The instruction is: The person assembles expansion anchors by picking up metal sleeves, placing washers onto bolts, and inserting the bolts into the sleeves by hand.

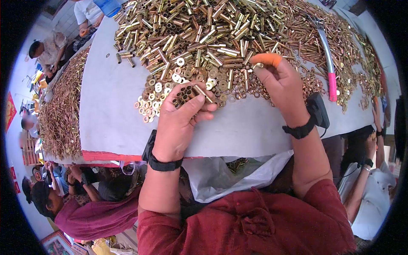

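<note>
My left hand (180, 121) is closed round a bundle of brass-coloured metal sleeves (183, 94), their hollow ends facing up. One more sleeve (203, 93) lies slanted under its thumb. Farther right, my right hand (282, 87) wears an orange finger cover (268, 59) and pinches a small shiny metal piece (258, 66); seen end-on, its full shape is hidden. Flat washers (149, 104) are spread on the table around and beyond my left hand. Behind both hands rises a large heap of loose sleeves (191, 29).
A tool with a pink handle (332, 87) lies across the parts at right. An open white plastic bag (238, 178) hangs below the edge of the grey table (114, 123). Another parts heap (63, 106) is at left. Several people sit around, including one in a purple top (97, 216).
</note>
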Demonstrator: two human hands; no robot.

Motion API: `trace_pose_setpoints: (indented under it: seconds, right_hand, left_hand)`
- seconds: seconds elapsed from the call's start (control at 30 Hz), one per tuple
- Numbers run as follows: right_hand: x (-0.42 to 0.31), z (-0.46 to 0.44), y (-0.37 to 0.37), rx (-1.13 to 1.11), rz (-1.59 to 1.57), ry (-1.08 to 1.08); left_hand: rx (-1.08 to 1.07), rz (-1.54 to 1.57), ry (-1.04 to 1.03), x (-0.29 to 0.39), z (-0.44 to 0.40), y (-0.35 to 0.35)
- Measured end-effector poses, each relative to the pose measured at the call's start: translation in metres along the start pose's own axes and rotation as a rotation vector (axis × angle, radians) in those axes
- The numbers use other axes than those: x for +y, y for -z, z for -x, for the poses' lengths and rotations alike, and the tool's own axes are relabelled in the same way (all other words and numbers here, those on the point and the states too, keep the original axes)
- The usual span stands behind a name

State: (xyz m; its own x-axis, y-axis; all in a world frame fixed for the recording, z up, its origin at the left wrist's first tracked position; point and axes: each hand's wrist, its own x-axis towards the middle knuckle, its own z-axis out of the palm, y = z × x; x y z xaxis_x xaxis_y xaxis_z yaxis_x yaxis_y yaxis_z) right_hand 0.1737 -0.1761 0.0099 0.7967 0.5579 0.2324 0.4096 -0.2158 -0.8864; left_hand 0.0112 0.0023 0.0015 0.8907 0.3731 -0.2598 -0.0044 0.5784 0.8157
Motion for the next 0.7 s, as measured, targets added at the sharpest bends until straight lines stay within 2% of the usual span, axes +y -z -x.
trace_pose_setpoints:
  seconds: [0.03, 0.07, 0.17, 0.27, 0.3, 0.43, 0.5, 0.53, 0.6, 0.67, 0.7]
  right_hand:
    - [0.007, 0.001, -0.008, -0.02, -0.139, 0.129]
    - [0.004, 0.004, -0.012, -0.022, -0.141, 0.129]
    - [-0.016, 0.019, -0.023, -0.271, -0.342, -0.177]
    - [-0.01, 0.03, -0.035, -0.341, -0.291, -0.157]
    - [-0.01, 0.03, -0.036, -0.351, -0.21, -0.08]
    - [-0.021, 0.033, -0.035, -0.289, -0.062, 0.007]
    - [-0.026, 0.031, -0.033, -0.233, 0.073, 0.203]
    - [-0.025, 0.031, -0.033, -0.232, 0.073, 0.202]
    - [-0.023, 0.032, -0.032, -0.155, 0.307, 0.362]
    - [-0.021, 0.032, -0.032, -0.174, 0.37, 0.378]
    - [-0.021, 0.033, -0.031, -0.194, 0.431, 0.398]
  left_hand:
    - [0.003, -0.001, -0.001, 0.0, 0.001, 0.0]
    - [0.003, 0.008, 0.004, 0.001, 0.001, 0.0]
    - [-0.003, 0.003, 0.002, 0.0, 0.001, 0.003]
    - [-0.004, 0.013, -0.004, 0.002, 0.003, 0.003]
    - [0.0, 0.038, -0.004, 0.003, 0.004, 0.001]
    - [0.049, 0.026, 0.002, 0.004, 0.005, -0.003]
    - [0.046, -0.479, -0.152, -0.001, 0.003, 0.0]
    - [0.044, -0.479, -0.151, -0.004, 0.0, 0.003]
    - [-0.004, -1.03, -0.633, -0.006, -0.005, 0.007]
    - [0.003, -0.979, -0.564, -0.007, -0.003, 0.003]
    - [-0.017, -1.081, -0.649, -0.006, -0.005, 0.004]
